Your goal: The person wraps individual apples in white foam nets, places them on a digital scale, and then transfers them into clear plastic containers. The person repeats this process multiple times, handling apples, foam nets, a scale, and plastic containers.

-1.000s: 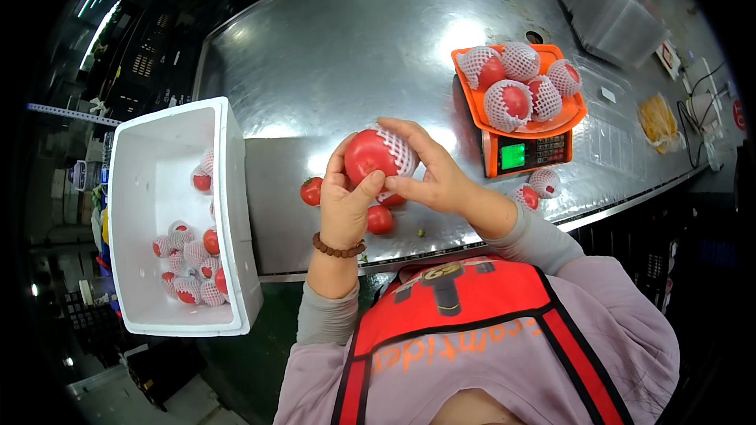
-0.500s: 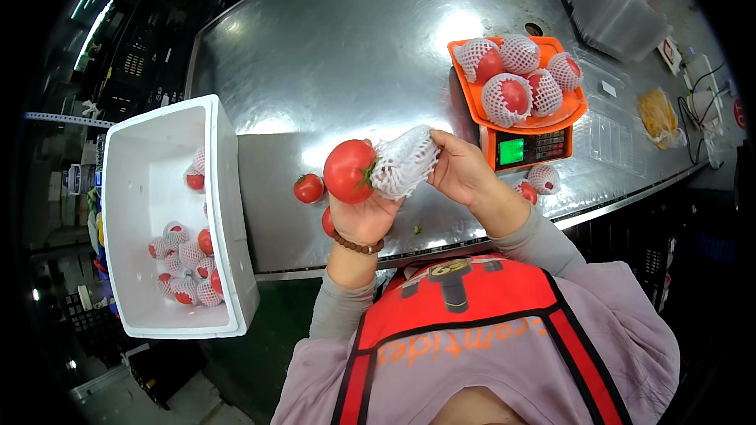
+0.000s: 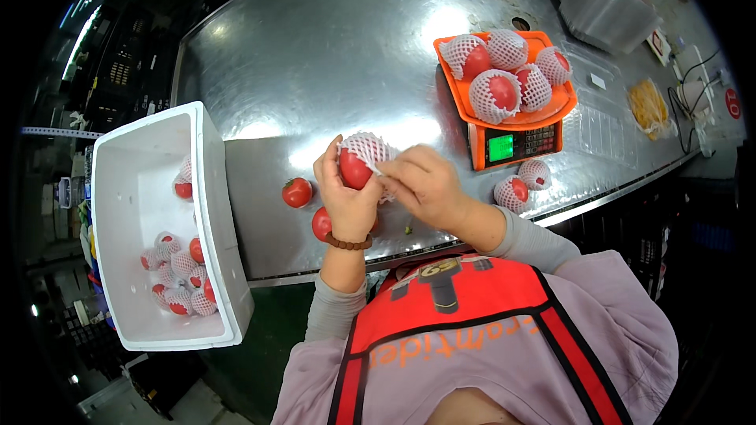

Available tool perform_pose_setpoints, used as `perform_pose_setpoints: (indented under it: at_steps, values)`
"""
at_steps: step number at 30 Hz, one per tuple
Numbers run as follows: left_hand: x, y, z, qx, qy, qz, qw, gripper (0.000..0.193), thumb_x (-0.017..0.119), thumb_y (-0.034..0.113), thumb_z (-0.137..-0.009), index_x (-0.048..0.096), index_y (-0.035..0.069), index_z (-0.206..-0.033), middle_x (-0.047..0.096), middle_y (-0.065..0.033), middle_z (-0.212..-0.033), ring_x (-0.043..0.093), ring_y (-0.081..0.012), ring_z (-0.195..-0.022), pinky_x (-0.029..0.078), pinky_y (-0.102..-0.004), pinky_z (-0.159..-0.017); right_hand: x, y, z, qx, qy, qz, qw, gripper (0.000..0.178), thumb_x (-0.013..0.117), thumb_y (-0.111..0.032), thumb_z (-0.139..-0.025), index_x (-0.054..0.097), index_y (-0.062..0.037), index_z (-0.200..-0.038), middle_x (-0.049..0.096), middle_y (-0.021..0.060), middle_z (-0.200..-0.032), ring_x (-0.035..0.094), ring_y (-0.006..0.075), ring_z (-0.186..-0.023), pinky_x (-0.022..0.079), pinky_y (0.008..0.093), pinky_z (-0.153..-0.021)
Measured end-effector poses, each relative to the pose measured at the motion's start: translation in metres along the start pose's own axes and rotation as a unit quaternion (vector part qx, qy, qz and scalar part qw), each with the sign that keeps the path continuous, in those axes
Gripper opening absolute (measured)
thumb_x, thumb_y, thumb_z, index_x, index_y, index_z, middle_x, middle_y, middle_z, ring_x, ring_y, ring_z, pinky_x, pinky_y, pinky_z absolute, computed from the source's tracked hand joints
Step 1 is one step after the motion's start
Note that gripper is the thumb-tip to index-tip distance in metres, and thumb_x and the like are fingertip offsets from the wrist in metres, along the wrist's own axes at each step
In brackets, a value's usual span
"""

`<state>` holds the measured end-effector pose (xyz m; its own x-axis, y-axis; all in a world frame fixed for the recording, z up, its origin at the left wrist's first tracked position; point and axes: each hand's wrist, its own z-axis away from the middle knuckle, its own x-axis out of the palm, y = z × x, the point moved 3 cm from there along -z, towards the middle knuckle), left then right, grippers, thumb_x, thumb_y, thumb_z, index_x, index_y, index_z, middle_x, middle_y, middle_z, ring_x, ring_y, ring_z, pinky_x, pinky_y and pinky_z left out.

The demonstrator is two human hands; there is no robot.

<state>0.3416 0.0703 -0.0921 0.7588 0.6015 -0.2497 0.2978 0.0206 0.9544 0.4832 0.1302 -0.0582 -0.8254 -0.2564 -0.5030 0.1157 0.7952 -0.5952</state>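
My left hand [image 3: 346,203] holds a red tomato [image 3: 355,170] upright above the metal table, fingers wrapped round its left side. A white foam net sleeve [image 3: 368,145] covers the tomato's top and right side, leaving red skin bare at the front left. With bent fingers, my right hand [image 3: 431,187] pinches the edge of that sleeve against the fruit. Under my hands lie a bare tomato [image 3: 298,192] with a green stem and another tomato [image 3: 321,223], partly hidden by my left wrist.
To the left stands a white foam box [image 3: 242,291] holding several netted tomatoes. An orange scale [image 3: 477,148] at the right carries several more in its tray [image 3: 557,102]. Netted tomatoes [image 3: 512,194] lie before it. Clear plastic containers [image 3: 602,4] are stacked at the far right.
The sleeve, which hung beside the tomato, is now pulled over much of it. My right hand has come down closer to the left, and the tomato has turned in my left hand.
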Motion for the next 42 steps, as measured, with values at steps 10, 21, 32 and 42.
perform_pose_setpoints:
  at_steps: [10, 21, 32, 42]
  values:
    - [0.011, 0.003, 0.001, -0.08, -0.021, 0.17, 0.982, 0.022, 0.059, 0.011, -0.093, 0.057, 0.0, -0.111, 0.058, -0.0049, -0.1, 0.056, -0.0111, -0.088, 0.046, -0.0244, -0.079, 0.022, 0.037, 0.022, 0.353, -0.021, -0.418, 0.837, 0.075, 0.074, -0.021, -0.08, 0.032, -0.0021, -0.139, 0.05, 0.0141, -0.127, 0.053, 0.0213, -0.116, 0.047, 0.0347, -0.094]
    - [-0.002, -0.005, -0.004, -0.144, -0.056, 0.387, 0.909, 0.012, 0.052, 0.002, -0.094, 0.062, 0.001, -0.101, 0.063, -0.0051, -0.097, 0.06, -0.0134, -0.09, 0.05, -0.0289, -0.081, 0.018, 0.037, 0.021, 0.431, -0.011, -0.705, 0.563, 0.055, 0.053, -0.034, -0.093, 0.036, -0.0061, -0.138, 0.05, 0.0106, -0.132, 0.051, 0.0214, -0.121, 0.045, 0.0385, -0.1]
    - [0.028, 0.049, 0.0, 0.003, -0.128, 0.032, 0.991, 0.049, 0.067, 0.008, -0.085, 0.047, -0.003, -0.128, 0.055, -0.0121, -0.108, 0.057, -0.0128, -0.08, 0.05, -0.0268, -0.069, -0.019, 0.037, 0.017, 0.152, 0.069, -0.024, 0.986, 0.071, 0.074, -0.011, -0.068, 0.044, -0.0066, -0.131, 0.044, 0.0196, -0.134, 0.046, 0.0397, -0.119, 0.04, 0.0438, -0.101]
    - [0.093, 0.026, 0.021, -0.174, -0.325, 0.446, 0.816, 0.083, 0.073, 0.02, -0.078, 0.022, 0.009, -0.144, 0.046, -0.0104, -0.13, 0.048, -0.0234, -0.12, 0.043, -0.0384, -0.101, -0.084, 0.044, 0.042, 0.227, -0.005, -0.269, 0.936, 0.06, 0.065, -0.016, -0.086, 0.038, -0.003, -0.138, 0.041, 0.0135, -0.137, 0.044, 0.0241, -0.123, 0.037, 0.0363, -0.102]
